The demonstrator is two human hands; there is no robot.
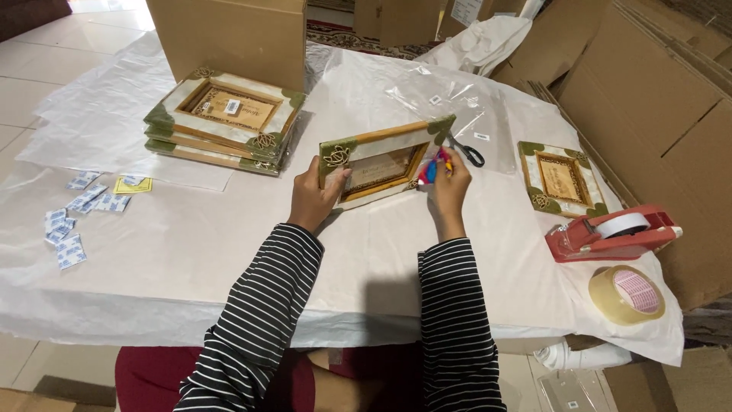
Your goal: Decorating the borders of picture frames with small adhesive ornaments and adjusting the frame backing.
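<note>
At the far left of the frame, small white and blue sachets are lying scattered on the white paper covering the table, with a yellow slip just beside them. Up and to the right of them, a stack of decorated frames is sitting in front of a brown cardboard box.

At the centre you are holding one picture frame tilted up off the table. Your left hand is gripping its lower left corner, thumb on the face and fingers behind, so that grip is closed on the frame. Your right hand is pressing a small bright red and blue item against the frame's right edge; the grip looks pinched around it, though what the item is I cannot tell. Black-handled scissors are lying on a clear plastic bag just behind that hand.

It looks as though you are working on the frame's right side, wiping or marking it. The next move seems to call for keeping the left hand firm so the frame is not twisting.

Farther right, another frame is lying flat, and near the right edge a red tape dispenser and a loose tape roll are waiting.
</note>
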